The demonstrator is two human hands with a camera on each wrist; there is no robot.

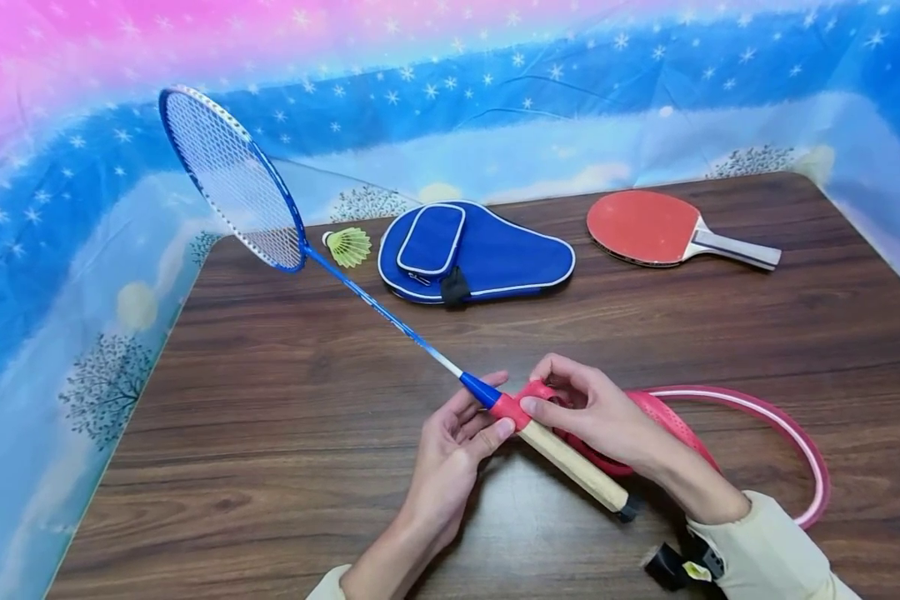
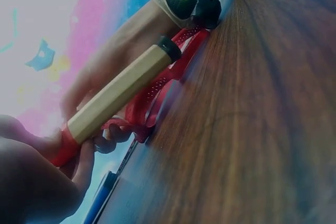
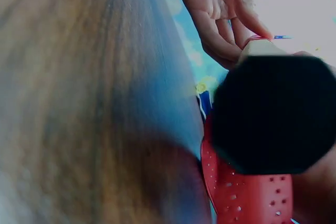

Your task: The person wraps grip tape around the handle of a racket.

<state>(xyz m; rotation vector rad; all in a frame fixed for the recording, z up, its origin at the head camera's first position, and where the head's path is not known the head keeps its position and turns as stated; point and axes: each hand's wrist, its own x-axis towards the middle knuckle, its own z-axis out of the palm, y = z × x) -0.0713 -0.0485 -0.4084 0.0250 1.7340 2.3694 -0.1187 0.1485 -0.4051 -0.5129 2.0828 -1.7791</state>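
A blue badminton racket (image 1: 382,312) slants across the head view, its strung head raised at the upper left. Its bare wooden handle (image 1: 570,465) points down to the right and ends in a black butt cap (image 3: 275,114). My left hand (image 1: 450,458) pinches the handle's top, where red overgrip tape covers it just below the blue cone. Beside it, my right hand (image 1: 603,412) pinches the red grip tape (image 1: 663,417) between thumb and fingers against the handle. The perforated tape's loose length trails under the right forearm and loops on the table at right.
Along the back of the wooden table (image 1: 270,400) lie a yellow shuttlecock (image 1: 348,247), a blue paddle case (image 1: 510,250) and a red table tennis paddle (image 1: 645,227). A printed snowflake cloth (image 1: 457,92) hangs behind and at the sides.
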